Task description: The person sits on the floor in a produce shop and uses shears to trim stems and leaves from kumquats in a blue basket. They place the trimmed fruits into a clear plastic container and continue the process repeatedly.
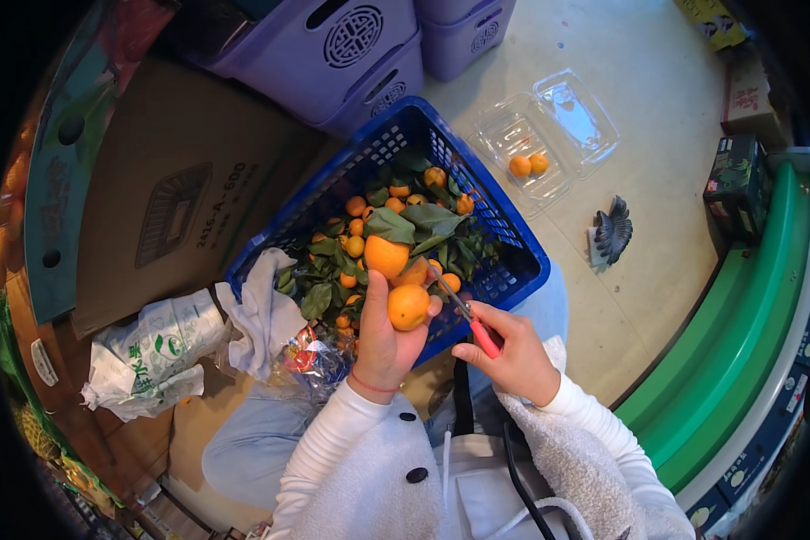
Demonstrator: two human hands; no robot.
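Note:
My left hand [390, 347] holds a cluster of mandarins above the blue plastic basket [518, 236]. One mandarin [408, 308] rests in the fingers, and a leafy mandarin [385, 256] sits above the thumb. A further orange fruit behind them is blurred. In my right hand [521, 358] is a pair of snips with a red handle [484, 339]. Their narrow metal blades point up and left, close beside the held cluster; I cannot tell whether they touch a stem. Many small mandarins [356, 206] with green leaves [318, 300] lie in the basket, partly hidden by my hands.
A hinged clear plastic box [513, 128] lies opened on the floor with two mandarins [528, 165] inside. Purple crates [290, 50] stand behind the basket. A cardboard box [175, 148], grey cloth [266, 317] and white plastic bag [169, 344] lie left. Green shelf edging [729, 358] curves along the right.

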